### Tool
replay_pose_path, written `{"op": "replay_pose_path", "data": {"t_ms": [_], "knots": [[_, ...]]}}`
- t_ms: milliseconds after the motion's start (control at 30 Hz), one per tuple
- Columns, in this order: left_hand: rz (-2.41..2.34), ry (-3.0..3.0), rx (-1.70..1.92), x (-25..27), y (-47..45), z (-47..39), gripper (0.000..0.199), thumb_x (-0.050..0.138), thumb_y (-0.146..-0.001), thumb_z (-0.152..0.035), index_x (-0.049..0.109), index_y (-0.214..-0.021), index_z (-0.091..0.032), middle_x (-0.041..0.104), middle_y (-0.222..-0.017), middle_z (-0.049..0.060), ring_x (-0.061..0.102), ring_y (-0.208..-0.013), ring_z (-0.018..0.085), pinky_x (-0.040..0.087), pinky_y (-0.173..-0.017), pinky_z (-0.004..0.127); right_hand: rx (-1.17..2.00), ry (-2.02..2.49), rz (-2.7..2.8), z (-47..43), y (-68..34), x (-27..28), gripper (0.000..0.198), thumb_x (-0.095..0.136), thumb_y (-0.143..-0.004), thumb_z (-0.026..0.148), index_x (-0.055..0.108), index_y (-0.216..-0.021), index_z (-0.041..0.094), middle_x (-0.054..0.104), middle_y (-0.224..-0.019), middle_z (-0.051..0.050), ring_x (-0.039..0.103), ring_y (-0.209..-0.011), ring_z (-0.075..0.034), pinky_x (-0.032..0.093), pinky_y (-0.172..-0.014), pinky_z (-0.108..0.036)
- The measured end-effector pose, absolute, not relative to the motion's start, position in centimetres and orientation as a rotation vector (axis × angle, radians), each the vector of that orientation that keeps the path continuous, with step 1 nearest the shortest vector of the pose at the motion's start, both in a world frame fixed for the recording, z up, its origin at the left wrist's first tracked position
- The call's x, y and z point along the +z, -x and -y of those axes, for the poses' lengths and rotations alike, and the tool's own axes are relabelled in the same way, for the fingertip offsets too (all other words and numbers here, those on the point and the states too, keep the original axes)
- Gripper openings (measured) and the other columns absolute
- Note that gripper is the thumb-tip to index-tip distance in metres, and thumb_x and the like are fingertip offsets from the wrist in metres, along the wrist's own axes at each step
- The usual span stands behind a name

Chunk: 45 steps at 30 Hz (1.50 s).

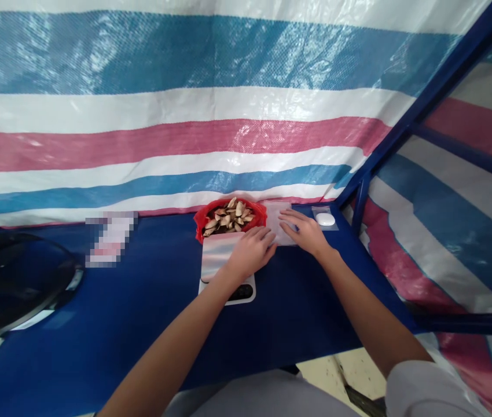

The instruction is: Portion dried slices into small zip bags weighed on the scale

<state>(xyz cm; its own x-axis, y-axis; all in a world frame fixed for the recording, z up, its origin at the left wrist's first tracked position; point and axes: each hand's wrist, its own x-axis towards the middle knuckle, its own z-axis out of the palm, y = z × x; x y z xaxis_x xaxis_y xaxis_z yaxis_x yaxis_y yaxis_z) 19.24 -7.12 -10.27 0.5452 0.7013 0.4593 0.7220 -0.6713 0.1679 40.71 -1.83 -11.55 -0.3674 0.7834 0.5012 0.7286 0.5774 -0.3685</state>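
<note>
Over the right part of a digital kitchen scale [217, 255] reaches my left hand [251, 250], its fingers stretched out and slightly bent near the left edge of some clear plastic bags [277, 215]. My right hand [304, 229] is on the right side of these bags, with fingers apart. Whether either hand presses on the plastic is hard to tell. Just behind the scale, an opened red plastic bag [198, 221] holds many pale brown dried pieces [228, 218], perhaps sliced mushrooms. My left forearm hides part of the scale's front and display.
A white oval object [325, 219] lies on a clear bag at the right. The blue table [150, 313] carries a blurred paper strip [111, 237] and a large black round object [20, 284] at left. Striped sheeting [185, 139] and a blue frame [363, 174] enclose the table.
</note>
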Motion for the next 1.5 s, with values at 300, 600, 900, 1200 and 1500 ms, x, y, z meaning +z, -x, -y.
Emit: {"op": "replay_pose_path", "data": {"t_ms": [300, 600, 900, 1200, 1500], "knots": [[1.557, 2.447, -1.122, -9.5, -10.2, 10.4, 0.031, 0.047, -0.103, -0.033, 0.073, -0.113, -0.019, 0.074, -0.118, 0.011, 0.068, -0.113, 0.023, 0.055, -0.103, 0.039, -0.063, 1.365, 2.222, 8.3, -37.1, -13.5, 0.032, 0.053, -0.100, 0.035, 0.072, -0.123, 0.024, 0.065, -0.141, -0.007, 0.057, -0.136, -0.029, 0.048, -0.113, -0.048], [1.998, 2.245, -0.787, -13.5, -1.2, 11.8, 0.042, 0.043, -0.100, -0.037, 0.069, -0.124, -0.014, 0.070, -0.130, 0.015, 0.063, -0.124, 0.031, 0.041, -0.115, 0.052, -0.094, 1.455, 2.278, 9.4, -35.1, -16.0, 0.037, 0.051, -0.101, 0.038, 0.067, -0.130, 0.021, 0.054, -0.153, -0.011, 0.047, -0.144, -0.033, 0.043, -0.117, -0.052], [2.031, 2.256, -0.412, -14.7, -1.4, 12.6, 0.052, 0.040, -0.102, -0.042, 0.058, -0.145, -0.019, 0.049, -0.156, 0.014, 0.039, -0.149, 0.035, 0.026, -0.123, 0.058, -0.026, 1.453, 2.351, 9.0, -35.6, -16.5, 0.041, 0.046, -0.103, 0.039, 0.063, -0.138, 0.023, 0.052, -0.155, -0.008, 0.046, -0.145, -0.031, 0.038, -0.120, -0.054], [2.062, 2.269, -0.316, -14.5, -1.5, 12.6, 0.055, 0.041, -0.102, -0.044, 0.052, -0.150, -0.019, 0.042, -0.161, 0.014, 0.035, -0.151, 0.036, 0.026, -0.123, 0.058, -0.006, 1.476, 2.380, 8.8, -35.6, -16.7, 0.044, 0.045, -0.104, 0.038, 0.060, -0.142, 0.025, 0.047, -0.158, -0.008, 0.043, -0.147, -0.032, 0.035, -0.121, -0.057], [2.077, 2.244, -0.342, -14.6, -1.5, 12.6, 0.055, 0.041, -0.102, -0.045, 0.052, -0.150, -0.023, 0.043, -0.161, 0.011, 0.036, -0.151, 0.034, 0.028, -0.123, 0.057, -0.002, 1.478, 2.375, 8.8, -35.5, -16.9, 0.045, 0.043, -0.104, 0.039, 0.059, -0.143, 0.024, 0.046, -0.158, -0.008, 0.043, -0.147, -0.032, 0.035, -0.121, -0.058]]}}
